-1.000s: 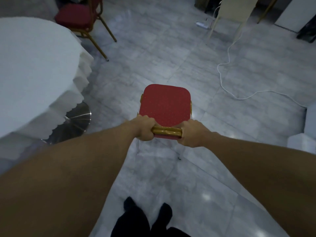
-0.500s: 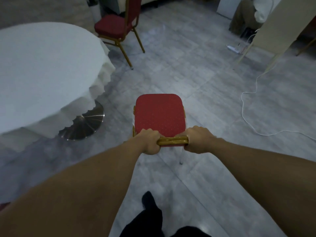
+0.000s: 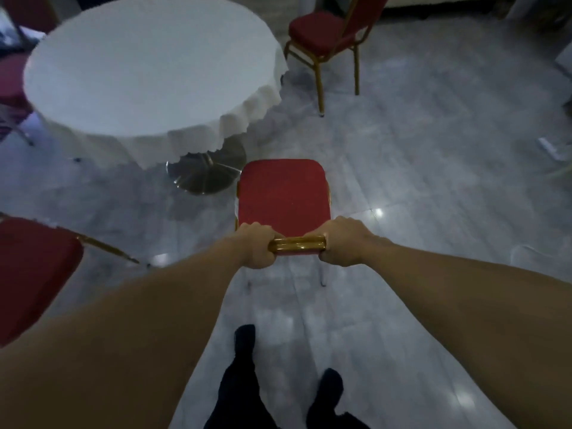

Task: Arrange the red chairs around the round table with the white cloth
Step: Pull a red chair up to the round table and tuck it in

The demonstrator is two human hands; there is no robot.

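A red chair with a gold frame stands in front of me, its seat facing the round table with the white cloth. My left hand and my right hand both grip the gold top rail of its backrest. The seat's front edge is near the table's steel foot. A second red chair stands at the table's far right, turned away from me. Another red chair is at the left edge, close to my left arm.
More red seats show at the far left behind the table. The floor is glossy grey tile. A white object lies on the floor at the right. My dark-trousered legs stand at the bottom of the view.
The view has swung left with the chair in my hands: the table now lies ahead and the whole top shows. The red chair at the left edge has come into view.
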